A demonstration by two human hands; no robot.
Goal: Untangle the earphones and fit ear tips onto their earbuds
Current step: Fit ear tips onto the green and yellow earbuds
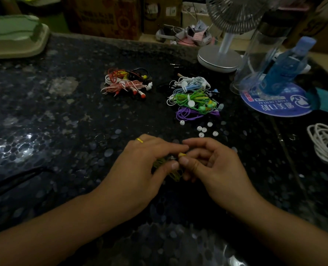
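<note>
My left hand point(149, 160) and my right hand point(213, 164) meet over the dark table, both pinching a yellow earphone point(182, 155). Its yellowish cable point(175, 174) bunches under my fingers, mostly hidden. Whether an ear tip sits on the bud I cannot tell. Several loose white ear tips point(204, 129) lie just beyond my hands. Farther back rest two piles of bundled earphones: a red, pink and white pile point(127, 84) on the left, and a blue, green and purple pile point(194, 96) on the right.
A fan base point(219, 58) stands at the back right. Beside it a clear bottle with blue contents point(278, 73) sits on a blue round mat point(274, 106). A coiled white cable point(326, 146) lies at the right edge. A green-and-cream object point(13, 35) occupies the back left.
</note>
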